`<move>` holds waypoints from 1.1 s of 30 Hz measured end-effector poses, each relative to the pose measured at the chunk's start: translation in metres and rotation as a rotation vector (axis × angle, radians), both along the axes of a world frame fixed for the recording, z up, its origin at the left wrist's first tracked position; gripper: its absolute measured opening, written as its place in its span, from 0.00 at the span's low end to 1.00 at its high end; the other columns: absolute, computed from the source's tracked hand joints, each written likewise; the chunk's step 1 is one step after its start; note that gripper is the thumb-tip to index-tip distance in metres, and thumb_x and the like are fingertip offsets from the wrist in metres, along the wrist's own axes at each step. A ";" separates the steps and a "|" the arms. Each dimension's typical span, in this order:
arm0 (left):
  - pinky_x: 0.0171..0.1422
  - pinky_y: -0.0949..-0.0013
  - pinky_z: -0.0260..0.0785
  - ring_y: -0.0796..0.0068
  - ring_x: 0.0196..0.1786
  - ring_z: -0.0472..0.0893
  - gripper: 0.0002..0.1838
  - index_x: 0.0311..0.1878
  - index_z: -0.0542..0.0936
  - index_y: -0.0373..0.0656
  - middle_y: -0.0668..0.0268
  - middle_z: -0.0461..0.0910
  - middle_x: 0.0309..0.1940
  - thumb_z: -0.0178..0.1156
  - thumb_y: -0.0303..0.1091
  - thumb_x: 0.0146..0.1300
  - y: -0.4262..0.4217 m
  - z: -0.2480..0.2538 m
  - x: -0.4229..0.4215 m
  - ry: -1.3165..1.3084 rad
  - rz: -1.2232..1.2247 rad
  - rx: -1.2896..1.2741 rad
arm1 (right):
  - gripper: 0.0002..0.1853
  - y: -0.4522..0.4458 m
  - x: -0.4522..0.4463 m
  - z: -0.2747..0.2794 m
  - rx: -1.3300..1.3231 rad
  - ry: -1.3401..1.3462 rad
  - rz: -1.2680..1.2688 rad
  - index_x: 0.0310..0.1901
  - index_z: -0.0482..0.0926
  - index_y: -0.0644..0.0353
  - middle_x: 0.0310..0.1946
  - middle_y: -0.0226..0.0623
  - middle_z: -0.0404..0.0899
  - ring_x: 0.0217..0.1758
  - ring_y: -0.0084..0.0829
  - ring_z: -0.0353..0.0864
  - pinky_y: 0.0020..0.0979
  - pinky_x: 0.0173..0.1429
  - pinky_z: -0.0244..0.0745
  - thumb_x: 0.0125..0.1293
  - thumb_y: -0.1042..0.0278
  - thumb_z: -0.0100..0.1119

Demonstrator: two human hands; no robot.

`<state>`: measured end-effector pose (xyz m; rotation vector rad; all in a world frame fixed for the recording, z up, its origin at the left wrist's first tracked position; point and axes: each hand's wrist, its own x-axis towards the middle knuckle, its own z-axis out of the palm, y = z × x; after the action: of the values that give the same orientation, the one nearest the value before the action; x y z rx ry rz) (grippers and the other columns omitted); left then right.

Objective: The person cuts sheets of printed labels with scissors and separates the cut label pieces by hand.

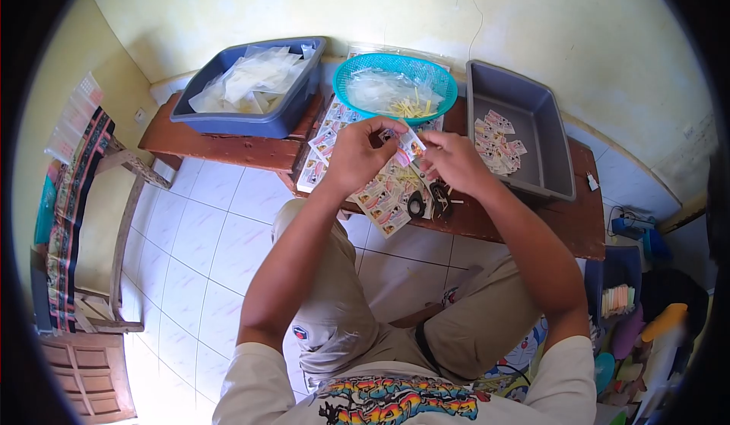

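My left hand (363, 151) is closed, pinching the left side of a small printed card (410, 147) above the bench. My right hand (454, 160) is at the card's right edge with its fingers bent; whether it grips the card is hard to tell. Below the hands lie printed label sheets (380, 199) and black-handled scissors (416, 204). Just beyond them, a teal basket (449, 89) holds clear plastic bags and yellow strips (413, 106). Cut labels (498, 142) lie in the grey bin (535, 118) on the right.
A dark blue bin (285, 121) with plastic bags (255, 77) stands at the left on the red-brown bench (220, 145). A wooden chair frame (125, 235) is farther left. Several items, including a dark blue crate (617, 261), are at the lower right.
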<state>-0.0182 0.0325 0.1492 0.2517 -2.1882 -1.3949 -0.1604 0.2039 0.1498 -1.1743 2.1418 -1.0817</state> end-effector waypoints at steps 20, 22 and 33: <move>0.51 0.66 0.80 0.75 0.43 0.89 0.12 0.53 0.89 0.39 0.61 0.92 0.43 0.68 0.23 0.67 0.024 0.028 -0.034 -0.127 -0.006 -0.301 | 0.14 0.025 -0.025 0.008 -0.319 -0.531 -0.016 0.57 0.81 0.73 0.44 0.41 0.87 0.41 0.27 0.89 0.28 0.44 0.87 0.75 0.76 0.63; 0.51 0.67 0.81 0.75 0.44 0.89 0.13 0.55 0.88 0.38 0.60 0.91 0.45 0.68 0.24 0.68 0.027 0.032 -0.032 -0.113 -0.005 -0.260 | 0.15 0.025 -0.022 0.008 -0.373 -0.621 -0.020 0.58 0.80 0.73 0.45 0.41 0.86 0.44 0.28 0.89 0.32 0.51 0.88 0.75 0.74 0.63; 0.54 0.69 0.83 0.76 0.49 0.87 0.14 0.59 0.84 0.33 0.62 0.88 0.49 0.67 0.27 0.74 0.004 0.021 -0.021 -0.130 -0.097 0.191 | 0.16 0.003 -0.001 -0.002 -0.543 -0.706 -0.153 0.59 0.76 0.76 0.47 0.52 0.87 0.46 0.37 0.93 0.34 0.51 0.94 0.74 0.80 0.63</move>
<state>-0.0388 0.0365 0.1697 0.3173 -2.1971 -1.6878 -0.1615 0.2069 0.1475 -0.6628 1.4362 -1.8839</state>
